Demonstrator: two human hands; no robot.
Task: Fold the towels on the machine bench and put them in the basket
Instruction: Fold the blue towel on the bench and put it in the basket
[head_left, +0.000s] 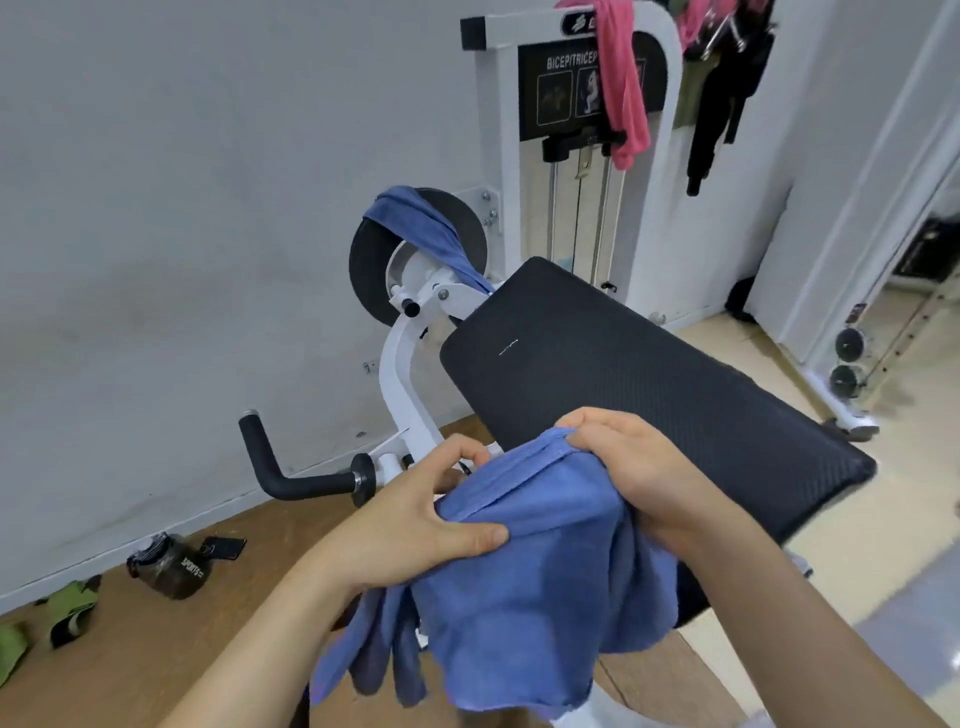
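Both your forearms reached in from below and met in front of you, wrists bent inward. Your left hand (415, 525) lay lower and to the left. Your right hand (639, 467) sat slightly higher and further out, knuckles up.

Just beyond your right hand, the black padded tabletop (623, 374) sloped away on its white frame, its near end under that hand. Further past your left hand, a second blue towel (415, 223) was draped over the machine's dark wheel (369, 270). Above that, a pink towel (623, 78) hung from the weight tower, with dark clothes (727, 93) beside it on the right. Left of your left hand a black handle (291, 467) stuck out. Lower left, on the wooden floor (234, 623) by the grey wall (182, 208), lay a dark bottle (171, 569) and a green cloth (67, 605).

Between your hands you held the blue towel (545, 571), bunched, off the tabletop's near edge, its loose folds hanging below your wrists. Your left hand gripped its left side, thumb pressed flat on top and fingers curled round the far side. Your right hand's fingers were curled over the hemmed upper corner, pinching it. How your right thumb lay you could not tell, as the cloth hid it.
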